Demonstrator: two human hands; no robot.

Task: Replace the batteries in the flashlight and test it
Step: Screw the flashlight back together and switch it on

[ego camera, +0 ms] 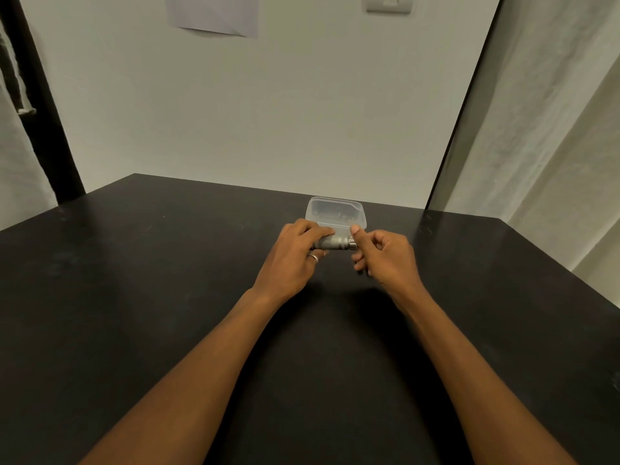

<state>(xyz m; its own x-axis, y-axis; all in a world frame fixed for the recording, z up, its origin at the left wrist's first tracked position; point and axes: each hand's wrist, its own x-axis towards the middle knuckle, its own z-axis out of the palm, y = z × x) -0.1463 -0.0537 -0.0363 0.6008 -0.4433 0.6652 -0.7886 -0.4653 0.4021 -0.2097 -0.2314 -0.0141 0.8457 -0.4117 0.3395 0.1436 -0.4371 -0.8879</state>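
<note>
A small silver flashlight (333, 244) lies crosswise just above the black table (167, 280), a little right of centre. My left hand (295, 255), with a ring on one finger, is closed around its left part. My right hand (382, 253) pinches the flashlight's right end between thumb and fingers; the very tip is hidden by them. Right behind the flashlight stands a clear plastic box (335, 211) with small dark items inside, too blurred to identify.
The table meets a pale wall (268, 112) at the back. A paper sheet (214, 15) and a wall switch (389, 3) hang high on it. A dark post (43, 112) stands at the left, a curtain (553, 146) at the right.
</note>
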